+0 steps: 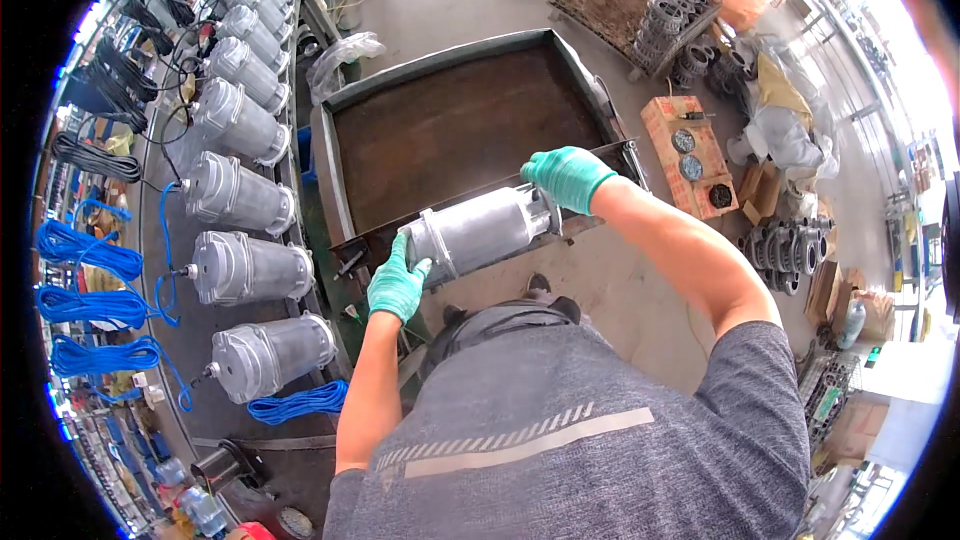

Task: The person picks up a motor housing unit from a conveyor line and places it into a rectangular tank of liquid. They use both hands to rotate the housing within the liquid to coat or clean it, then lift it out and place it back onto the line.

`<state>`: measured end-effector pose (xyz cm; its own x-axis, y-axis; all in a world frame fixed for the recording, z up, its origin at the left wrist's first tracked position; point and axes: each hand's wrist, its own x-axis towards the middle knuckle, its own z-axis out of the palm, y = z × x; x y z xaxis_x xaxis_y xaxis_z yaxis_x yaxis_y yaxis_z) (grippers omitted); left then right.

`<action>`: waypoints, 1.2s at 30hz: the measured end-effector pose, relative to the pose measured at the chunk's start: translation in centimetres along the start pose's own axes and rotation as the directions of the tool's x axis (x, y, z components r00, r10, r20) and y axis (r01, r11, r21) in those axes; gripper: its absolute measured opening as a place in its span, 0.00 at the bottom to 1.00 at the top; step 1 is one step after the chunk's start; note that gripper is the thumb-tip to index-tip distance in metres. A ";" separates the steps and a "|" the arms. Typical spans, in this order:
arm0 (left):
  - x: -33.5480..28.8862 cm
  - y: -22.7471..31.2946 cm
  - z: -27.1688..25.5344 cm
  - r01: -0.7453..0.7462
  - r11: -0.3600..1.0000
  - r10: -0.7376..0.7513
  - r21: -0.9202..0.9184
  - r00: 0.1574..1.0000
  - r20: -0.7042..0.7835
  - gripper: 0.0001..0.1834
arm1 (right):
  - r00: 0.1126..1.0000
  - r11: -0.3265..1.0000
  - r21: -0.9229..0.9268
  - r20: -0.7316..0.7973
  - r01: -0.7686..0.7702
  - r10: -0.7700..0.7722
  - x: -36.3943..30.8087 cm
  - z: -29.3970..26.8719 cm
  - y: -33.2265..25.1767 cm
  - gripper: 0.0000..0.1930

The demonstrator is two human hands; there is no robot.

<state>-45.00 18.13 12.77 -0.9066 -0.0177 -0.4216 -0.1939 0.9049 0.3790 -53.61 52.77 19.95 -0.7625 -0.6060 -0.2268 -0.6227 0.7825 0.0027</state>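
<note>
A silver metal pump motor housing (pixel 480 232) lies on its side between my hands, in front of the near edge of a brown-floored metal tray (pixel 460 120). My left hand (pixel 398 285), in a green glove, wraps its left end, thumb over the rim. At the other end my right hand (pixel 568 178), gloved alike, is closed at the flanged rim; its fingertips are partly hidden. To the left, a row of similar housings (pixel 238 192) lies along a bench, some with cables attached.
Blue cable coils (pixel 95 305) hang beside the bench, and another blue coil (pixel 298 403) lies near my left forearm. An orange-brown box (pixel 690 155) with small round tins stands on the floor at right. Behind it are a wire cage (pixel 610 0) and stacked metal rings (pixel 790 252).
</note>
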 end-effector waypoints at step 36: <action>0.1 -0.3 0.3 -0.010 0.999 0.010 0.049 1.000 -0.006 0.43 | 0.916 0.949 -0.047 0.249 -0.313 0.315 1.0 -2.4 -1.8 0.17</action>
<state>-44.91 18.04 12.34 -0.9109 -0.0113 -0.4126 -0.1664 0.9249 0.3419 -53.69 50.45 22.10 -0.8507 -0.2733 -0.4491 -0.3602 0.9252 0.1194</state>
